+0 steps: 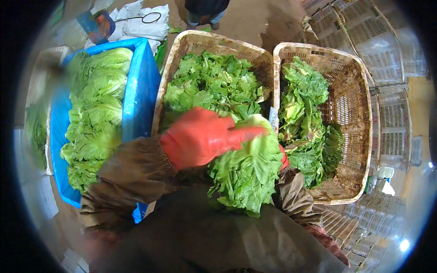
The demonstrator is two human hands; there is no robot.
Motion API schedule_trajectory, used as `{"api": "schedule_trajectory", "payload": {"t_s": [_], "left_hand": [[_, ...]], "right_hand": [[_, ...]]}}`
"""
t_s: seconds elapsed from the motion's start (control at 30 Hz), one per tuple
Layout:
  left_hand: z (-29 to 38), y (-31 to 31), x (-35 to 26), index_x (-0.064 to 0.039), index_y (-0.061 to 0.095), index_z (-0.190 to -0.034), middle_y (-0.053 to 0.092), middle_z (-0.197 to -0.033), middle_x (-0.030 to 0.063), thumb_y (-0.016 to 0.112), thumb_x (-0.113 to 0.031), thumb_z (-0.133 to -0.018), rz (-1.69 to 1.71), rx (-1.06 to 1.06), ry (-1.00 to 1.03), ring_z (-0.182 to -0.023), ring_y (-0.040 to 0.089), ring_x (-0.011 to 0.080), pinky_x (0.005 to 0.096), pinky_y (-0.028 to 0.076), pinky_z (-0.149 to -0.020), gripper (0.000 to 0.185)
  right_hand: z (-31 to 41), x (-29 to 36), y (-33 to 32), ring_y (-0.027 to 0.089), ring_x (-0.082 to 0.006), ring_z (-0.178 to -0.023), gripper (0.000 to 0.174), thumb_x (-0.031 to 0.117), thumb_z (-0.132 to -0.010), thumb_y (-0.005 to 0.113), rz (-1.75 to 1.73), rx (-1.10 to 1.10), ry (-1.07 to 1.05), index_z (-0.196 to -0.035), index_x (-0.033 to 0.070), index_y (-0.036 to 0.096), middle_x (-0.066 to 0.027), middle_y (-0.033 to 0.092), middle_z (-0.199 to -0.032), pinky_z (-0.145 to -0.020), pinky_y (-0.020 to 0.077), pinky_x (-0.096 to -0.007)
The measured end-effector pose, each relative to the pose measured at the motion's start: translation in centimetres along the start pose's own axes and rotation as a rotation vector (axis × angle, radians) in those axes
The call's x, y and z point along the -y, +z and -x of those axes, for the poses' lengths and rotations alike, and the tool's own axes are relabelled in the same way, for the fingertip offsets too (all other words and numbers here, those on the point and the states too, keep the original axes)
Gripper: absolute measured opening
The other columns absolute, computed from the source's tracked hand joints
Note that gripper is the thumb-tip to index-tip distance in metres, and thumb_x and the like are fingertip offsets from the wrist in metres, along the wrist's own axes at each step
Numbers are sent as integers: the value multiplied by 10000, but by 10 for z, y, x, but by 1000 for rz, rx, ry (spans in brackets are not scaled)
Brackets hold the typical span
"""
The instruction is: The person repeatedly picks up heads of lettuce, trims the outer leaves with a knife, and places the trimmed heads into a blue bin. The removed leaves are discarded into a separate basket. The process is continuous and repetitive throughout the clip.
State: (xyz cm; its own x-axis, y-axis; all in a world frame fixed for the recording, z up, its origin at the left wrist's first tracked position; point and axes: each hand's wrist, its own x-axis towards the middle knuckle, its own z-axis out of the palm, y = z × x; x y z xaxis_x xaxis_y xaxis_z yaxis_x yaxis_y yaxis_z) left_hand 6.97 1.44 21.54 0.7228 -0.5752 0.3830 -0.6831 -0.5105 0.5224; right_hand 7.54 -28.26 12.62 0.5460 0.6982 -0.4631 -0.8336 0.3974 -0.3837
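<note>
A head of leafy green lettuce (pixel 251 167) is held in front of my apron, its pale base up and its leaves hanging down. My left hand (pixel 201 136), in a red rubber glove, reaches across from the left with its fingers over the base of the lettuce. Behind the lettuce's right side shows a small part of my right hand (pixel 284 158), also red-gloved; its fingers are hidden. A flat grey strip like a knife blade (pixel 273 117) stands just beyond the lettuce. What holds the strip cannot be seen.
A dirty plastic crate (pixel 223 39) holds loose leaves (pixel 211 78). Another crate (pixel 355 136) to its right contains leafy trimmings (pixel 304 133). At left, a blue-lined crate (pixel 141 88) has rows of lettuce heads (pixel 102 112). Beyond stands a person (pixel 206 13); stacked crates (pixel 392 119) line the right.
</note>
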Motion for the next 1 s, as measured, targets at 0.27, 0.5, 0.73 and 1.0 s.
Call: {"api": "schedule_trajectory", "payload": {"t_s": [0.27,0.5,0.73,1.0], "left_hand": [[-10,20,33,-65,676,-1206,680,-913,119,661,-131,-918,1063,6,-208,-835,667,244,363,529,-801,295],[1,30,14,-103,708,-1130,636,-1025,105,740,-96,-862,558,140,-54,-878,614,197,353,511,-794,270],[10,53,31,-89,585,-1283,671,-1136,99,546,-322,-1019,1810,-412,-996,-979,630,228,392,506,-884,354],[83,35,-17,-57,245,-1562,431,-1508,82,725,-152,-866,1700,-663,-616,-1372,414,203,392,325,-1150,851]], "right_hand": [[9,-41,-30,615,-236,-1196,533,314,-1021,565,-161,-39,53,-1482,77,442,-82,602,-1364,-1008,519,-429],[10,-40,5,610,-255,-1205,605,398,-1002,571,-155,28,7,-1485,61,431,-117,573,-1400,-1036,501,-431],[20,-33,7,623,-236,-1169,550,385,-1017,537,-114,34,-36,-1452,53,479,-104,619,-1330,-1035,494,-399],[-87,-12,125,530,-248,-1303,622,296,-1036,551,584,80,-167,-1550,53,298,-115,483,-1481,-1083,447,-371]]}}
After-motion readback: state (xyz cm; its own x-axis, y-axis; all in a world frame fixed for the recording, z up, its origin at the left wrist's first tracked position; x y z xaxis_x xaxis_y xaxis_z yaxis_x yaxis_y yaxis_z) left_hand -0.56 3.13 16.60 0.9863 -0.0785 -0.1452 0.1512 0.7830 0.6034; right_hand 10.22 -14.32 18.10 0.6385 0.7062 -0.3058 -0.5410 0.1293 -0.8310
